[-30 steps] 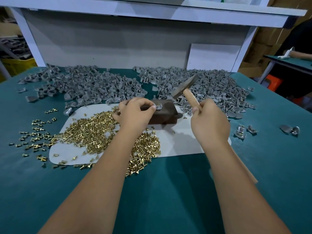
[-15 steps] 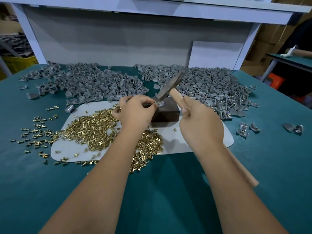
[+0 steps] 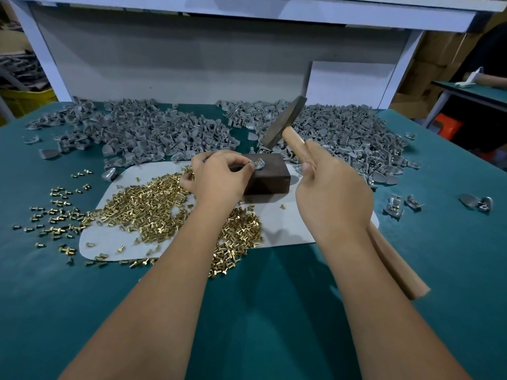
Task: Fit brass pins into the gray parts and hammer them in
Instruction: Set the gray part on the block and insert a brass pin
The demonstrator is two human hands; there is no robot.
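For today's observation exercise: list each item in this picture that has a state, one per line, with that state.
Hammer: raised, gripped by right hand.
Gray part: on block, pinched by left hand, pin showing.
Brass pins: loose heap.
Gray parts: piled behind.

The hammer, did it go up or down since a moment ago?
Half a second ago the hammer head was down on the gray part on the dark block; now the right hand has lifted it up. The left hand keeps pinching the part on the block.

Hammer (image 3: 285, 122) back up off gray part (image 3: 259, 163)
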